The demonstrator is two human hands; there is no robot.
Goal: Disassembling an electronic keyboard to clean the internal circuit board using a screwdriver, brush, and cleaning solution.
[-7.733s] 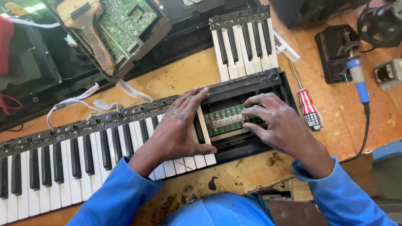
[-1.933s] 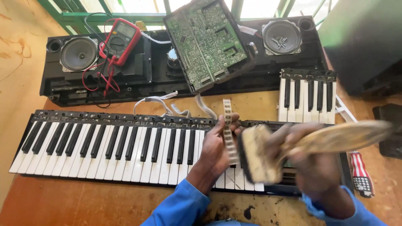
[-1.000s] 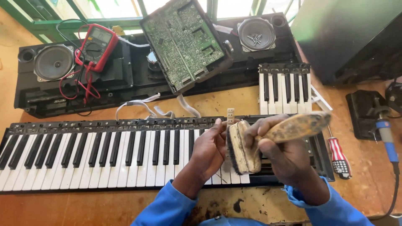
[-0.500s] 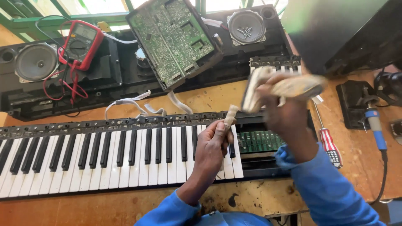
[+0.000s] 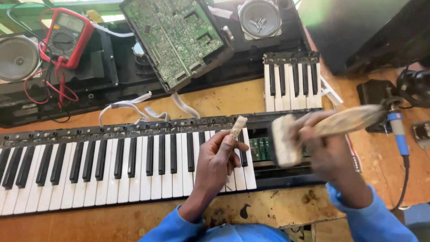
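An opened keyboard (image 5: 112, 166) lies across the wooden bench, its right end stripped of keys so a green circuit strip (image 5: 260, 149) shows. My left hand (image 5: 219, 163) rests on the last white keys and pinches a pale rubber contact strip (image 5: 237, 127), held upright. My right hand (image 5: 324, 150), blurred by motion, grips a worn wooden-handled paintbrush (image 5: 331, 127); its pale bristles (image 5: 283, 141) hang over the bare section beside the circuit strip.
A detached block of keys (image 5: 292, 85) lies behind the keyboard. Further back sit the black upper casing with two speakers (image 5: 260, 18), a tilted green circuit board (image 5: 179, 36) and a red multimeter (image 5: 67, 38). A soldering iron with a blue grip (image 5: 397, 134) lies at right.
The brush hand has swung from up by the detached keys back down over the bare end of the keyboard. My left hand keeps the rubber strip upright.
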